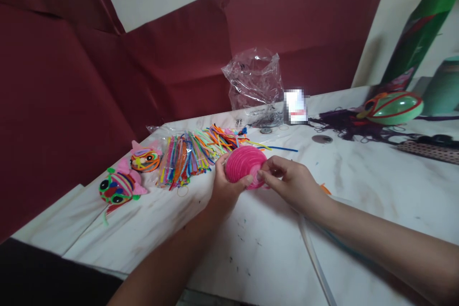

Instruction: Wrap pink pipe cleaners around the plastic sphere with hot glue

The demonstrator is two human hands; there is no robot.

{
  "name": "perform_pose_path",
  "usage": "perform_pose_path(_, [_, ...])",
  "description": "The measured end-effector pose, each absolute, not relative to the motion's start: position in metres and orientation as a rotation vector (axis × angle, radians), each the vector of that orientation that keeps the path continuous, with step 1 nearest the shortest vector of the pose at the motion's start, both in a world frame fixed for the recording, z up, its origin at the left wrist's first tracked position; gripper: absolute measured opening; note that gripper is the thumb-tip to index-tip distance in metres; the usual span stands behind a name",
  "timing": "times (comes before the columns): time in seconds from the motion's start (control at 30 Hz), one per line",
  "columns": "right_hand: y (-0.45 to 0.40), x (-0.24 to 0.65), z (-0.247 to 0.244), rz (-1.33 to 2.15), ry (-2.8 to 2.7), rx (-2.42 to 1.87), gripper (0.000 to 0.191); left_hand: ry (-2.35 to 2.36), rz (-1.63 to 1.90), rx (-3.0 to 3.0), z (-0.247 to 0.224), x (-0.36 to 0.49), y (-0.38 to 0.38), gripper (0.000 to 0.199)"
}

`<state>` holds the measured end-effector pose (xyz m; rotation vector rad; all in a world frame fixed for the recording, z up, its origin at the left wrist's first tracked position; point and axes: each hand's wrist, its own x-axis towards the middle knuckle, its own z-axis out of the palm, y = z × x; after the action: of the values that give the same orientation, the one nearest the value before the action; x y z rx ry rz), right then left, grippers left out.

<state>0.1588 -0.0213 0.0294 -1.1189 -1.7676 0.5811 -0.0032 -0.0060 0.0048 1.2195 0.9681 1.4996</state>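
Note:
My left hand point(229, 184) is closed round a bright pink ball point(244, 165) with ring-like ridges, its thumb pressed along the lower front. At the ball's right side, my right hand point(290, 179) pinches with thumb and forefinger by a paler pink round patch. Whatever lies between those fingertips is too small to make out. Just behind the ball, a clear packet of many-coloured pipe cleaners point(190, 158) lies spilled out on the marble-patterned table point(287, 258).
Two decorated fish-like figures point(120, 189) lie at the left. A crumpled clear bag point(254, 81) leans on the dark red wall covering. To the right are dark purple strands point(344, 122), a pale green balloon-like shape point(398, 107), and a dotted case point(430, 150). A glue stick point(315, 258) lies in front.

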Motion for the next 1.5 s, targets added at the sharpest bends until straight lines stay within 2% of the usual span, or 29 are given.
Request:
perform_pose_path(0.23, [-0.0231,0.1578,0.027,0.473,-1.794,-1.121,0.013,1.039,1.475,1.291,0.0069,-0.0019,-0.008,0.088])
perform_pose_path(0.7, [-0.0212,0.1578,0.026,0.391,-1.78,-1.102,0.015,1.035,1.485,1.278,0.0093,0.0008,-0.0091,0.081])
perform_pose_path(0.93, [-0.0206,0.1603,0.0245,0.377,-1.812,-1.118,0.013,1.032,1.465,1.247,0.0091,-0.0031,-0.0068,0.081])
perform_pose_path(1.1, [-0.0203,0.1598,0.0254,0.376,-1.825,-1.118,0.012,1.065,1.425,1.38,0.0115,-0.0032,-0.0086,0.088])
perform_pose_path(1.3, [-0.021,0.1599,0.0276,0.477,-1.793,-1.099,0.011,1.003,1.444,1.321,0.0113,0.0004,-0.0082,0.084])
perform_pose_path(1.5, [-0.0207,0.1593,0.026,0.424,-1.803,-1.082,0.013,1.027,1.441,1.302,0.0102,-0.003,-0.0072,0.082])
